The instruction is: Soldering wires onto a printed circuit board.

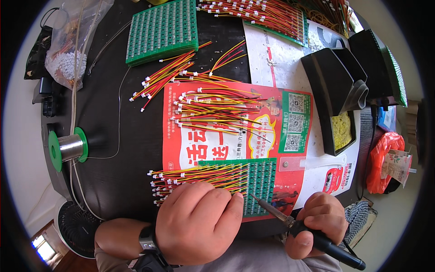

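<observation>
My right hand [320, 223] grips a soldering iron [324, 242] by its black handle. The iron's tip points left, close to the fingertips of my left hand [199, 224]. That hand is closed in a pinch on a thin connector wire at the board; most of the wire is hidden under the fingers. Below lies a green circuit board panel [262, 181] with rows of small pads. Red, yellow and black wires with white plugs [181, 176] run leftward from its rows. A loose bunch of similar wires [217, 109] rests on the red printed sheet [170, 149] beyond.
A solder spool [71, 148] stands left, its strand trailing over the dark table. Stacked green panels [163, 31] and a wired panel [276, 27] lie at the back. A black holder with yellow sponge [343, 131] stands right. A small fan [78, 229] is at lower left.
</observation>
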Demonstrator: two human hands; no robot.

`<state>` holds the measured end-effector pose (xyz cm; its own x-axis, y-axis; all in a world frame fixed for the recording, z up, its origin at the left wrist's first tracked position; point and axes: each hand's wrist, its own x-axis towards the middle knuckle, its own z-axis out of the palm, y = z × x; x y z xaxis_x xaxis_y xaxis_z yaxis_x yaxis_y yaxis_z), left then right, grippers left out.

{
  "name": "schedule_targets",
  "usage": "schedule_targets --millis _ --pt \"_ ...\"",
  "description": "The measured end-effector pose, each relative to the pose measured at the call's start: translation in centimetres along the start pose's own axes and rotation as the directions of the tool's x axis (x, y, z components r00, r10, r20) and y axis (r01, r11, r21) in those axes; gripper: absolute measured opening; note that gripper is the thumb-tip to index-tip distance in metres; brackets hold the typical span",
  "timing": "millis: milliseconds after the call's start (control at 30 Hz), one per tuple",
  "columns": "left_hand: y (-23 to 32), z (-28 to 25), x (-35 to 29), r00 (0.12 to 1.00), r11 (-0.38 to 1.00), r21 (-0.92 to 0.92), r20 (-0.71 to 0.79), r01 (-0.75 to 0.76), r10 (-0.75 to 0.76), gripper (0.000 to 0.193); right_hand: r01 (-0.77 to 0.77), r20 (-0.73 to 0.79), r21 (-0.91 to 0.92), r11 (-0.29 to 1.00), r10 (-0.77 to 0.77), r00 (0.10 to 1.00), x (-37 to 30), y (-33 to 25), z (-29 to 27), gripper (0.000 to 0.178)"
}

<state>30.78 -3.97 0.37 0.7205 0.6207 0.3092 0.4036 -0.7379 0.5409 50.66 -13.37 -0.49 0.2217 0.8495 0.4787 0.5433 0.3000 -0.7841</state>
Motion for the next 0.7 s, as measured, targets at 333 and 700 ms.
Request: schedule_targets --millis 333,700 --pt "0.4 0.0 0.2 0.999 0.999 -0.021 -0.028 0.028 -0.029 0.023 0.016 -0.051 0.004 1.0 -0.015 0.999 0.0 0.0 0.1 0.028" --pt "0.6 0.2 -0.1 0.999 1.0 -0.016 -0.032 0.014 -0.014 0.019 0.017 0.081 0.026 1.0 -0.019 0.997 0.7 -0.1 -0.6 0.029"
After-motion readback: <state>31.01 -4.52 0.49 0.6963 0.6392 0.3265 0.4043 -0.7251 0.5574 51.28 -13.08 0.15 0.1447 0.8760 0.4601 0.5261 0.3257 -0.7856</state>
